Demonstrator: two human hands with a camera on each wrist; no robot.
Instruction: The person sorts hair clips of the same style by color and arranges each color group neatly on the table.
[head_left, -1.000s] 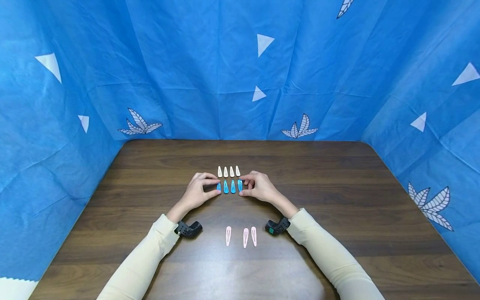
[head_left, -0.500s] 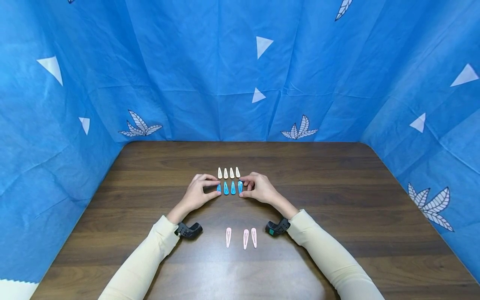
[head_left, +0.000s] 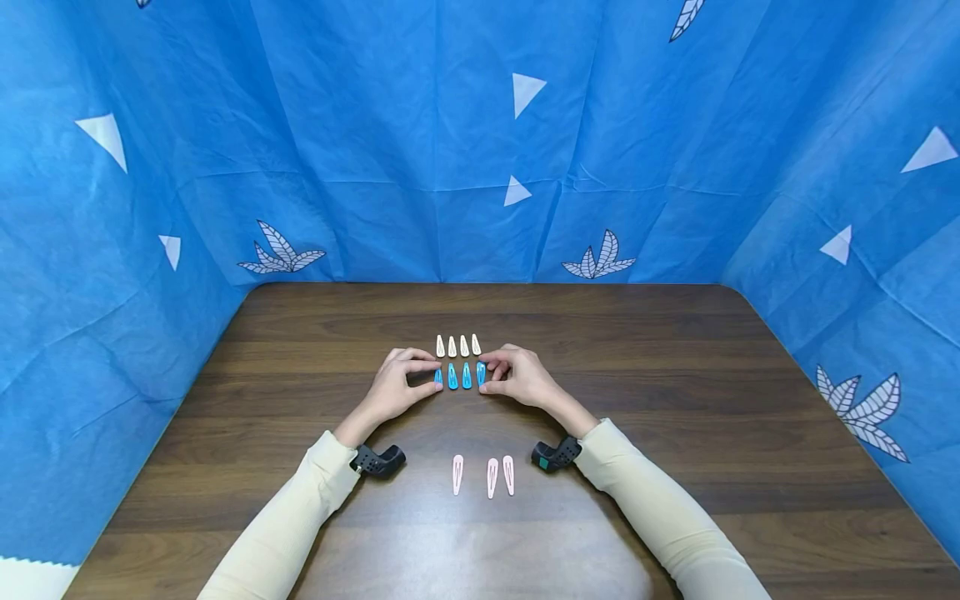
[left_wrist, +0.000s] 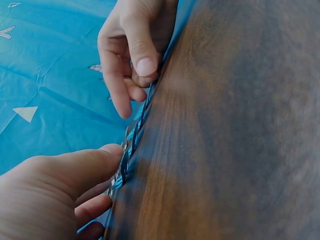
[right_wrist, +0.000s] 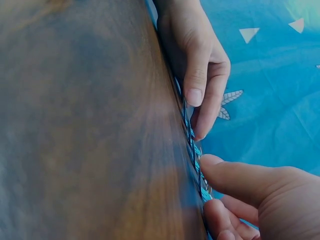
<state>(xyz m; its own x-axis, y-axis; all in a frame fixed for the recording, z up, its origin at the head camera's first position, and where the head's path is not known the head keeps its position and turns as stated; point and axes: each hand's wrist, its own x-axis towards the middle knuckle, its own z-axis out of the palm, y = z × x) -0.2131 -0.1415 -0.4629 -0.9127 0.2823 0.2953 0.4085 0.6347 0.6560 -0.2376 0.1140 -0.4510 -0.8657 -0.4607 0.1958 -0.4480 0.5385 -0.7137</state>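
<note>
A row of several blue snap hair clips (head_left: 453,377) lies on the wooden table in the head view, tips pointing away. My left hand (head_left: 393,385) pinches the leftmost blue clip (head_left: 438,377) lengthwise, thumb at its near end and a finger at its far end. At the other end of the row, my right hand (head_left: 519,377) holds the rightmost blue clip (head_left: 482,374) the same way. Both wrist views look low along the table; there the left thumb (left_wrist: 95,167) and right thumb (right_wrist: 235,177) show beside the clips, which overlap in a line.
Just beyond the blue row stands a matching row of several cream hair clips (head_left: 452,347). Three pink hair clips (head_left: 492,478) lie nearer on the wooden table (head_left: 675,367), between the forearms, unevenly spaced. A blue curtain (head_left: 435,150) borders the table's back and sides.
</note>
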